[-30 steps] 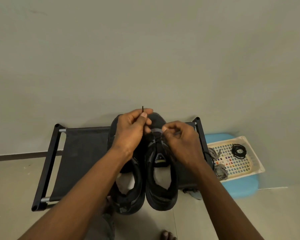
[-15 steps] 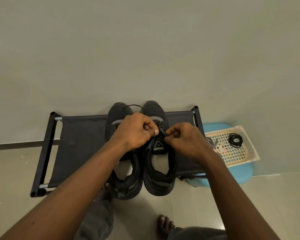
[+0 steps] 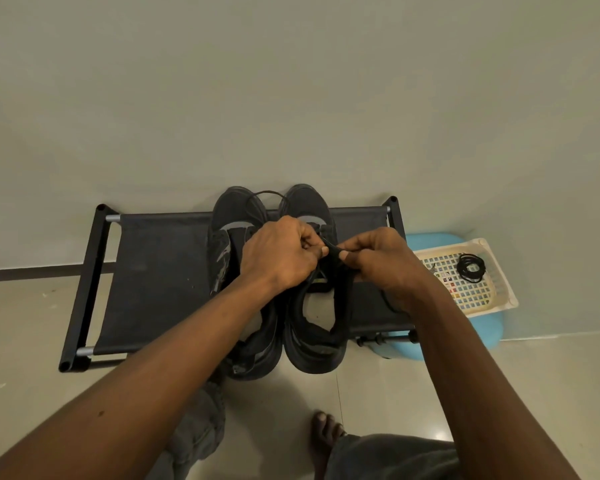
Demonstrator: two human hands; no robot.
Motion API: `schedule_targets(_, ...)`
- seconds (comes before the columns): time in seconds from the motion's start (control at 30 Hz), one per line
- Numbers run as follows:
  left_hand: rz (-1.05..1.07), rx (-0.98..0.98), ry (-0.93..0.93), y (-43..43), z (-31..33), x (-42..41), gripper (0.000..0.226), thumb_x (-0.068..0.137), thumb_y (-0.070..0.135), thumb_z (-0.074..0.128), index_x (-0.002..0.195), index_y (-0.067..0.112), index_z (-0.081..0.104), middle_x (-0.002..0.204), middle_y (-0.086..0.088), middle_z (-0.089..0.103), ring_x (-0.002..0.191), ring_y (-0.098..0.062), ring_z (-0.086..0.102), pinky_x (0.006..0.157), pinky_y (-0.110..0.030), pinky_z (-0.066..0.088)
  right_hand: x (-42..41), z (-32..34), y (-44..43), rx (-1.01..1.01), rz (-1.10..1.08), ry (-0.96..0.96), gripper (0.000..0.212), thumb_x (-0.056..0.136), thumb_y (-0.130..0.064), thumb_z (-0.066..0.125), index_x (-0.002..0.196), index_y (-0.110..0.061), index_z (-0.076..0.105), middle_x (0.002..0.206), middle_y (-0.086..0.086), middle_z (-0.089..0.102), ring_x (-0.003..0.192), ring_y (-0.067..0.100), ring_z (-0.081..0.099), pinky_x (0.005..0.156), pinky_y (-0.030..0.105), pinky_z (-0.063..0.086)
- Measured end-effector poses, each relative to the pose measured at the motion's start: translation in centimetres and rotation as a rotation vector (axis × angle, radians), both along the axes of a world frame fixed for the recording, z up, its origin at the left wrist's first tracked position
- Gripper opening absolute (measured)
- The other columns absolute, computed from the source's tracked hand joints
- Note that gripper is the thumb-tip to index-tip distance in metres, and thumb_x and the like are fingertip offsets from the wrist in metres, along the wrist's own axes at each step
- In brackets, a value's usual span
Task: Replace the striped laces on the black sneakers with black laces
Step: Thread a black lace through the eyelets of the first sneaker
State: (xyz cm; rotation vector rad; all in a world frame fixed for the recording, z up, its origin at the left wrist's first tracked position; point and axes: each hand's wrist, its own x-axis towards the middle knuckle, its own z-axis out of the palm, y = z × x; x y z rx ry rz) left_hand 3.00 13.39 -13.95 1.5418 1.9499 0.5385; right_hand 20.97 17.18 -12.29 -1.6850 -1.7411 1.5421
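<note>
Pale grey-green wall (image 3: 291,98) and glossy beige floor tiles (image 3: 413,386) surround a low black fabric-topped table (image 3: 160,278) with a tubular frame. On it a pair of black mesh sneakers (image 3: 229,220) sits side by side, toes to the wall.

Both hands work over the tongue of the right-hand sneaker (image 3: 312,348). The left hand (image 3: 278,259) has its fingers curled tight, thumb and forefinger pinching a thin black cord lace (image 3: 331,245). The right hand (image 3: 381,263) pinches the same lace just beside it, so a short stretch runs taut between them. A slack loop of it arcs over the toes. Which eyelet it feeds is probably hidden behind the knuckles.

The lace looks round, matte and narrow, almost lost against the dark upper. It should be very light and quite limp, stiff only at the tip. It is best held close to that end to steer it, since a hold further back would let it flop. The sneaker looks soft-sided and may shift when pulled.

At the right, a cream lattice plastic basket (image 3: 499,271) rests on a blue plastic stool (image 3: 485,327) and holds a coil of black lace (image 3: 470,268).
</note>
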Motion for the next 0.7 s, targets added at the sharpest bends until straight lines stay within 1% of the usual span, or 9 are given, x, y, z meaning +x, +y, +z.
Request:
schedule_targets(0.1, -0.016, 0.023, 0.018, -0.08, 0.03, 0.29, 0.008, 0.090, 0.041, 0.077, 0.084, 0.037, 0.079, 0.077, 0.020, 0.074, 0.074, -0.002, 0.068, 0.071, -0.036, 0.061, -0.10, 0.23, 0.00, 0.000, -0.008, -0.003, 0.011, 0.093, -0.004, 0.068, 0.093, -0.007, 0.079, 0.088, 0.013, 0.077, 0.092, 0.029, 0.074, 0.074, 0.031, 0.062)
schedule_targets(0.2, -0.053, 0.015, -0.019, -0.12, 0.14, 0.33, 0.008, 0.089, 0.040, 0.079, 0.085, 0.034, 0.081, 0.077, 0.016, 0.075, 0.073, -0.004, 0.069, 0.072, -0.038, 0.061, -0.12, 0.48, 0.00, 0.000, 0.009, 0.002, 0.009, 0.091, -0.005, 0.071, 0.094, -0.007, 0.079, 0.089, 0.011, 0.078, 0.091, 0.026, 0.074, 0.070, 0.025, 0.062)
schedule_targets(0.3, -0.107, -0.005, -0.041, 0.01, 0.50, 0.01, 0.007, 0.092, 0.031, 0.076, 0.092, 0.030, 0.083, 0.082, 0.011, 0.077, 0.077, -0.007, 0.070, 0.076, -0.037, 0.061, -0.03, 0.75, 0.03, 0.007, 0.051, -0.006, 0.008, 0.091, -0.008, 0.073, 0.096, -0.009, 0.080, 0.088, 0.008, 0.078, 0.089, 0.023, 0.074, 0.066, 0.019, 0.058)
schedule_targets(0.37, -0.145, -0.020, -0.046, 0.09, 0.75, -0.28, 0.013, 0.094, 0.024, 0.074, 0.100, 0.029, 0.084, 0.093, 0.010, 0.080, 0.085, -0.007, 0.071, 0.081, -0.029, 0.060, 0.03, 0.83, 0.09, 0.008, 0.060, -0.004, 0.008, 0.091, -0.011, 0.075, 0.096, -0.010, 0.080, 0.088, 0.007, 0.078, 0.087, 0.022, 0.074, 0.067, 0.020, 0.058)
schedule_targets(0.43, -0.145, -0.001, -0.052, 0.07, 0.76, -0.46, 0.016, 0.094, 0.020, 0.074, 0.102, 0.029, 0.084, 0.097, 0.011, 0.080, 0.085, -0.003, 0.070, 0.077, -0.019, 0.056, 0.05, 0.87, 0.06, 0.007, 0.061, -0.004, 0.008, 0.090, -0.013, 0.076, 0.096, -0.010, 0.080, 0.087, 0.006, 0.078, 0.081, 0.017, 0.073, 0.065, 0.018, 0.056)
schedule_targets(0.47, -0.133, 0.016, -0.056, 0.03, 0.72, -0.46, 0.015, 0.093, 0.019, 0.075, 0.100, 0.028, 0.084, 0.095, 0.012, 0.080, 0.082, -0.001, 0.070, 0.074, -0.015, 0.054, 0.04, 0.88, 0.02, 0.005, 0.061, 0.000, 0.007, 0.090, -0.014, 0.076, 0.095, -0.011, 0.080, 0.087, 0.006, 0.077, 0.078, 0.013, 0.072, 0.064, 0.017, 0.055)
schedule_targets(0.57, -0.094, 0.060, -0.089, -0.13, 0.54, -0.32, 0.011, 0.089, 0.017, 0.078, 0.093, 0.025, 0.085, 0.086, 0.013, 0.079, 0.074, 0.004, 0.069, 0.072, -0.011, 0.055, 0.14, 1.04, -0.05, -0.013, 0.055, 0.023, 0.009, 0.094, -0.017, 0.072, 0.090, -0.013, 0.078, 0.086, 0.008, 0.077, 0.071, 0.009, 0.069, 0.063, 0.016, 0.056)
schedule_targets(0.63, -0.078, 0.058, -0.123, -0.16, 0.49, -0.37, 0.009, 0.088, 0.016, 0.079, 0.089, 0.024, 0.084, 0.081, 0.013, 0.077, 0.072, 0.006, 0.068, 0.069, -0.005, 0.050, 0.19, 1.06, 0.00, -0.039, 0.030, 0.043, 0.014, 0.097, -0.018, 0.068, 0.089, -0.010, 0.077, 0.087, 0.013, 0.076, 0.072, 0.011, 0.068, 0.063, 0.017, 0.057)
schedule_targets(0.7, -0.057, 0.047, -0.156, -0.16, 0.48, -0.38, 0.007, 0.087, 0.017, 0.081, 0.087, 0.024, 0.082, 0.075, 0.013, 0.075, 0.071, 0.004, 0.069, 0.069, -0.007, 0.051, -0.04, 0.90, -0.07, -0.053, -0.017, 0.065, 0.018, 0.098, -0.019, 0.067, 0.089, -0.007, 0.076, 0.089, 0.018, 0.075, 0.074, 0.016, 0.067, 0.065, 0.021, 0.056)
